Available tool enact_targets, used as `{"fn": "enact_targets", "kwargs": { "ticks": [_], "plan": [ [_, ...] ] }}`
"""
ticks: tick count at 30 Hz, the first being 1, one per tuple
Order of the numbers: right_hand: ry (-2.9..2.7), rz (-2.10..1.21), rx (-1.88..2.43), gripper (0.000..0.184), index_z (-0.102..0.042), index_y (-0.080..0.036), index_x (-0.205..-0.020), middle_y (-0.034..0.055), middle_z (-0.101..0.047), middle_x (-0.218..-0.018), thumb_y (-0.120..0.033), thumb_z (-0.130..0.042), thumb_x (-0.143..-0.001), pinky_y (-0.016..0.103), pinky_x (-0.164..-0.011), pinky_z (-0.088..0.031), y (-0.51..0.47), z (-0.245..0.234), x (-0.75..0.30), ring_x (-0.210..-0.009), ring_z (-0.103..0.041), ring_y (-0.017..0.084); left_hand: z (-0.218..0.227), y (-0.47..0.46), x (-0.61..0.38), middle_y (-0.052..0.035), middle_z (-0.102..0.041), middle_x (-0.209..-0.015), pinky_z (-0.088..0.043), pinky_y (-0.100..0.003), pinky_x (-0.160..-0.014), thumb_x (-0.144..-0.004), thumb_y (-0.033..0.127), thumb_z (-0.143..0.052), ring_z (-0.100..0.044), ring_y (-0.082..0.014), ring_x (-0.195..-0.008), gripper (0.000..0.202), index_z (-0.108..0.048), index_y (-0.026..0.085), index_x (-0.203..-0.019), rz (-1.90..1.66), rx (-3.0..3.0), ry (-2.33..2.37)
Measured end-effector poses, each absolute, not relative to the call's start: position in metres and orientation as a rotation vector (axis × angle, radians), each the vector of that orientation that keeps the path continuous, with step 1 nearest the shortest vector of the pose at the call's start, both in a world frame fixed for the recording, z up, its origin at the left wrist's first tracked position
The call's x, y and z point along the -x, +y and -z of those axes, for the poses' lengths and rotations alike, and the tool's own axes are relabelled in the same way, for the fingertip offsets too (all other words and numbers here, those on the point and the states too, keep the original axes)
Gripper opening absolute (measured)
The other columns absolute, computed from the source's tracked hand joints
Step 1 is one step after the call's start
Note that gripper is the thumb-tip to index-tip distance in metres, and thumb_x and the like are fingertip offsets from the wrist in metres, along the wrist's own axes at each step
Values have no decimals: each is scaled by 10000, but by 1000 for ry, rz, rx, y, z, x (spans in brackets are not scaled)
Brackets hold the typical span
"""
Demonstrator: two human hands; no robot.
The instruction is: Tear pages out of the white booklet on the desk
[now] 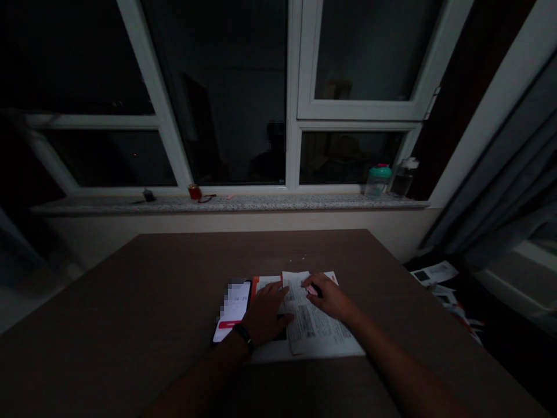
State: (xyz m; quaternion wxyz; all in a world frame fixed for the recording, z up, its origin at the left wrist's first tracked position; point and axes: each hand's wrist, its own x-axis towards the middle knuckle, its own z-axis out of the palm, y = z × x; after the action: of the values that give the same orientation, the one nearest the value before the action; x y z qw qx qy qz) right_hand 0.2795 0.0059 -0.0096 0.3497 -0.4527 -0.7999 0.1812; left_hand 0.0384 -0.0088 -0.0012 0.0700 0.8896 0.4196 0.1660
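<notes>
My left hand (266, 313) lies open across the printed sheet (311, 322), its fingers stretched out over the left part of the page. A dark band circles that wrist. At the upper right of the paper, my right hand (328, 296) is closed on a small pink eraser (311, 289), pinched between thumb and fingers. The sheet rests on a wider booklet (348, 349) with orange at its upper left. A lit phone (234, 305) stands just left of my left hand, its screen partly blurred out.
The brown desk (130, 302) runs up to the wall below a dark window. Tiny white bits (298, 258) lie beyond the paper. On the stone sill (261, 202) are a teal-lidded cup (378, 181), a clear bottle (404, 177) and a red item (194, 191). Papers (435, 273) lie off to the right.
</notes>
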Motion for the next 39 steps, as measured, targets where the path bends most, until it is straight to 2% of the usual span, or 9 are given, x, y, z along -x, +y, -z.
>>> {"fn": "enact_targets", "kwargs": {
  "ticks": [6,13,24,34,39],
  "plan": [
    [-2070,-493,1147,268,-618,-227,-975,36,-612,-946,-98,-634,-741,332,-822,-428,5,10,-274,-925,-557,211,0,-8,-39,-98,-458,-1383,-324,-462,-1054,-843,319,-614,-407,-285,-1264,588,-391,218,-1377,-560,-2656,1221],
    [-2062,-501,1145,263,-623,-229,-964,32,-612,-936,-103,-642,-734,333,-818,-430,5,11,-273,-910,-560,208,4,-7,-36,-125,-447,-1383,-329,-481,-1047,-880,388,-578,-379,-307,-1281,479,-463,187,-1299,-518,-2656,1331],
    [-2095,-488,1110,265,-608,-226,-959,28,-621,-927,-95,-646,-732,333,-830,-422,5,11,-273,-915,-557,208,1,-9,-38,-154,-413,-1416,-289,-475,-1078,-889,415,-584,-356,-318,-1301,546,-443,141,-1341,-427,-2658,1391],
    [-2114,-520,1066,290,-610,-231,-979,35,-625,-941,-93,-640,-727,335,-827,-428,3,9,-273,-920,-562,210,3,-8,-38,-149,-412,-1423,-295,-488,-1079,-901,397,-559,-353,-315,-1310,522,-429,152,-1344,-465,-2657,1380],
    [-2054,-538,1097,267,-609,-232,-990,32,-618,-957,-122,-638,-748,325,-823,-438,2,7,-272,-912,-573,203,-1,-10,-40,-97,-338,-1486,-302,-495,-1086,-870,325,-600,-307,-300,-1347,565,-384,230,-1383,-551,-2668,1203]
  ]
}}
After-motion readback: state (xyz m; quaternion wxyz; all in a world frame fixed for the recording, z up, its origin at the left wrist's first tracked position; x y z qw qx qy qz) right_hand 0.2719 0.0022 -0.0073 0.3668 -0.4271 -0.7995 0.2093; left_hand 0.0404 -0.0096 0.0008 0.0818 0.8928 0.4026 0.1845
